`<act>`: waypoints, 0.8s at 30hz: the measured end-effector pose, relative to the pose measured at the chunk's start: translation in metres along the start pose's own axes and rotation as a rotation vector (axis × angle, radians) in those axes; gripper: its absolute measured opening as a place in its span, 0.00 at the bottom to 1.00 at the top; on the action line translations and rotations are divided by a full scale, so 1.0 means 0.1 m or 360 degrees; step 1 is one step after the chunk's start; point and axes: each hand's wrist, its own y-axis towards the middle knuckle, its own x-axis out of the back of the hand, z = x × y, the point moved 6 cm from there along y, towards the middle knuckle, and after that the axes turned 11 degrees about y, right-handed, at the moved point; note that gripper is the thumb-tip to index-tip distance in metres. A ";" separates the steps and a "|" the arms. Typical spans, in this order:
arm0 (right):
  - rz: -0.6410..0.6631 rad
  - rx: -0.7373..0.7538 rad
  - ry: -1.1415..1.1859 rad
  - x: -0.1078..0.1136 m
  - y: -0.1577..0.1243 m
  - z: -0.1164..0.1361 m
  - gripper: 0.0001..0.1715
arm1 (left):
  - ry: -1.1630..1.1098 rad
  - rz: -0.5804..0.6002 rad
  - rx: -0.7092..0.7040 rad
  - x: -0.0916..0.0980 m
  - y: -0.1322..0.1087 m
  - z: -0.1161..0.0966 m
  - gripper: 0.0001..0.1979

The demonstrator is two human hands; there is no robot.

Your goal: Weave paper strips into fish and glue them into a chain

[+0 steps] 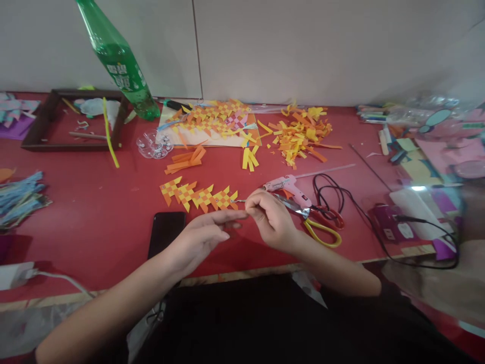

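A row of woven yellow and orange paper fish (pixel 204 196) lies on the red table. From its right end a thin metal chain (pixel 238 201) runs to the pinched fingertips of my right hand (pixel 276 220). My left hand (pixel 200 236) is open, its fingers stretched to the right, and their tips meet the right fingertips. Any small piece between the fingertips is hidden. Just beyond my right hand lie a pink glue gun (pixel 286 186) and scissors (pixel 322 232) with red and yellow handles, partly covered by that hand. A black phone (pixel 166 230) rests beside my left hand.
A green bottle (pixel 125 76) stands at the back left near a brown frame (pixel 68 147). Woven paper pieces (pixel 215 116), orange strips (pixel 303 132) and a clear dish of small beads (pixel 153 145) sit farther back. Black cable (pixel 364 217) loops at right.
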 end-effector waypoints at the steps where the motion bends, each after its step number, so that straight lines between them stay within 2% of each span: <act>1: -0.0047 -0.0011 0.0020 0.01 0.00 -0.01 0.10 | -0.0123 0.0042 0.0017 -0.01 0.02 0.01 0.23; 5: -0.0162 -0.0001 0.0042 0.04 0.00 0.00 0.10 | -0.0425 0.0182 -0.0023 -0.06 0.04 0.00 0.23; 9: -0.0202 0.0049 -0.0006 0.07 -0.01 0.05 0.07 | -0.0419 0.0209 -0.0053 -0.06 0.00 -0.01 0.23; 12: -0.0264 0.0179 -0.0124 0.12 -0.04 0.15 0.04 | -0.0385 0.0194 -0.0057 -0.05 -0.02 0.00 0.23; 17: -0.0191 0.0410 -0.0383 0.13 -0.07 0.26 0.09 | -0.0320 0.0146 -0.0045 -0.02 -0.04 0.03 0.23; 24: -0.0158 0.0561 -0.0599 0.07 -0.13 0.21 0.08 | -0.0328 0.0158 -0.0004 -0.02 -0.04 0.06 0.24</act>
